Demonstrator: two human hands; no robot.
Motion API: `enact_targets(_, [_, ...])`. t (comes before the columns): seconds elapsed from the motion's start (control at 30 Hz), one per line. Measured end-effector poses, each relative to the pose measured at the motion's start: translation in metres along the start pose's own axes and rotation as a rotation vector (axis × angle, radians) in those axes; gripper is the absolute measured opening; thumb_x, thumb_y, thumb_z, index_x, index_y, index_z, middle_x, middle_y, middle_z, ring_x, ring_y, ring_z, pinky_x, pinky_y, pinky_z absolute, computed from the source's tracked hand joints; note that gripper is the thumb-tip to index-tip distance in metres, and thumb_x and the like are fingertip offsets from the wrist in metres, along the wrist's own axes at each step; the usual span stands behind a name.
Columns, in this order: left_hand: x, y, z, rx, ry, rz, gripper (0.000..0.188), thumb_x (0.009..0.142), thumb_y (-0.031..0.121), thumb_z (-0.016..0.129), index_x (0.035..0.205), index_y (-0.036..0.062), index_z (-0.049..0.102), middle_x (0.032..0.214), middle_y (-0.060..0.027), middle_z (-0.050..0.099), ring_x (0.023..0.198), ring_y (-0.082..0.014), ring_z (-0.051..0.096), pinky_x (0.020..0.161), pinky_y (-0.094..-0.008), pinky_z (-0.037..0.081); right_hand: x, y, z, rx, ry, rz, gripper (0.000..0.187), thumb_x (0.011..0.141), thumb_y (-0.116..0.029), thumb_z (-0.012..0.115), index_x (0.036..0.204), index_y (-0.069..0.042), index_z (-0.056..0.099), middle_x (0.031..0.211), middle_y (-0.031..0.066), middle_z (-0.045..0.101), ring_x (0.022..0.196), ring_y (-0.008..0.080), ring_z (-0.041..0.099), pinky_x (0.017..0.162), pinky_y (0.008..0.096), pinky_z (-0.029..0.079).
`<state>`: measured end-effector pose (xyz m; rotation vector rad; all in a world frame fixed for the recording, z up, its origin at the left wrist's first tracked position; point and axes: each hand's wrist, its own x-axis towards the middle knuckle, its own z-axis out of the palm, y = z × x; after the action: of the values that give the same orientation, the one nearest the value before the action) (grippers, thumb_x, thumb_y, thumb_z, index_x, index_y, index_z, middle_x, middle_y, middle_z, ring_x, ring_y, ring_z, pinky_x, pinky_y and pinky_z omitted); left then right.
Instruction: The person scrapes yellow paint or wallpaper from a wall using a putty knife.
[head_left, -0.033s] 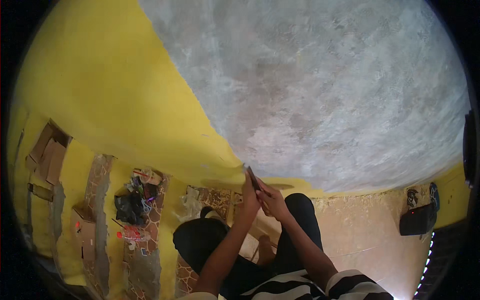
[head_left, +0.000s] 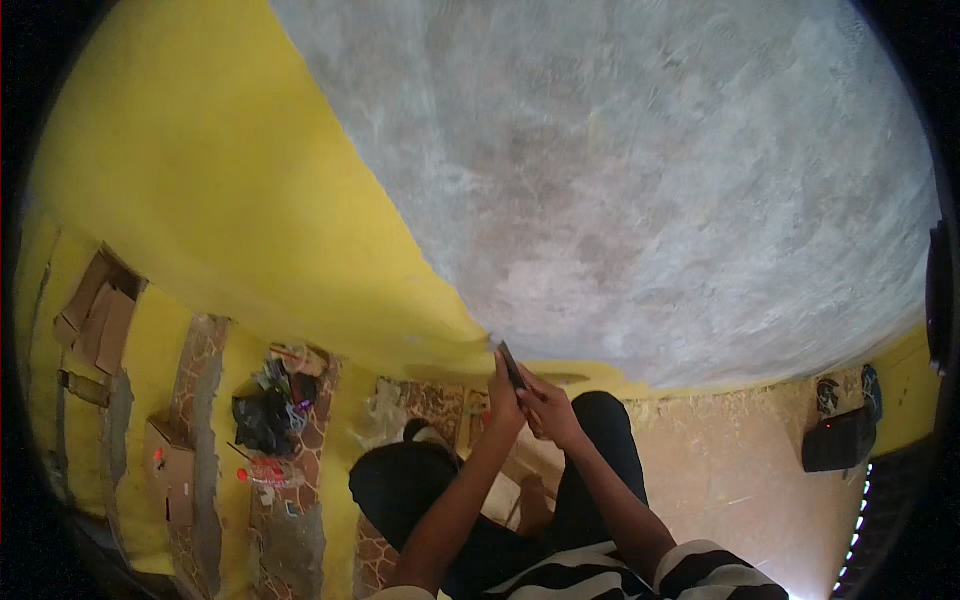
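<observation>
A broad grey plastered wall fills the upper view – bright yellow paint borders it on the left. Below, patterned brown floor tiles, cardboard boxes and a black bag – daylight at lower right

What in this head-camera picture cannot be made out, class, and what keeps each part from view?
- Working end of the dark tool, head view: too small to tell its kind.
- Grip of the left hand and right hand: fingers overlap.
- Black bag and litter by the yellow wall: too small.
- Dark device: bent at the fisheye rim.
</observation>
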<state>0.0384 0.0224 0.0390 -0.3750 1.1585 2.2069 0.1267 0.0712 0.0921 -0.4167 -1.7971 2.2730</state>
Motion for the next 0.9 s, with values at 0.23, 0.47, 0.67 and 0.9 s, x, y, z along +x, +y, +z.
enact_targets(0.23, [-0.017, 0.030, 0.015, 0.057, -0.107, 0.016, 0.047, 0.089, 0.055, 0.040, 0.069, 0.0122, 0.046, 0.054, 0.0022, 0.039, 0.047, -0.0114, 0.039, 0.040, -0.0287, 0.031, 0.005, -0.006, -0.005, 0.026, -0.077, 0.051, 0.045, 0.092, -0.011, 0.047, 0.136, -0.015, 0.037, 0.061, -0.0024, 0.043, 0.038, 0.0038, 0.032, 0.034, 0.0210, 0.027])
enact_targets(0.47, [-0.015, 0.008, 0.003, 0.240, 0.093, 0.305, 0.052, 0.091, 0.045, 0.041, 0.118, 0.0007, 0.037, 0.112, -0.0139, 0.043, 0.094, -0.0264, 0.051, 0.076, -0.0380, 0.045, -0.025, 0.004, -0.026, -0.005, 0.025, -0.040, 0.047, 0.092, -0.012, 0.047, 0.137, -0.017, 0.035, 0.064, -0.0008, 0.043, 0.035, 0.0054, 0.036, 0.032, 0.0216, 0.028])
enact_targets(0.67, [-0.042, 0.014, 0.022, 1.103, -0.010, 1.133, 0.063, 0.092, 0.031, 0.042, 0.136, -0.0070, 0.018, 0.145, -0.0203, 0.012, 0.133, -0.0376, 0.013, 0.105, -0.0486, 0.018, -0.051, 0.006, -0.043, 0.035, 0.072, -0.040, 0.047, 0.091, -0.013, 0.048, 0.136, -0.019, 0.036, 0.065, 0.0006, 0.044, 0.034, 0.0069, 0.038, 0.030, 0.0217, 0.029])
enact_targets(0.9, [-0.045, 0.021, -0.015, 1.790, 0.078, 1.113, 0.064, 0.090, 0.030, 0.044, 0.136, -0.0071, 0.020, 0.146, -0.0200, 0.006, 0.134, -0.0387, 0.009, 0.104, -0.0533, 0.018, -0.062, 0.008, -0.035, 0.161, 0.029, 0.112, 0.047, 0.090, -0.014, 0.049, 0.135, -0.020, 0.037, 0.064, 0.0004, 0.044, 0.034, 0.0069, 0.038, 0.030, 0.0216, 0.030])
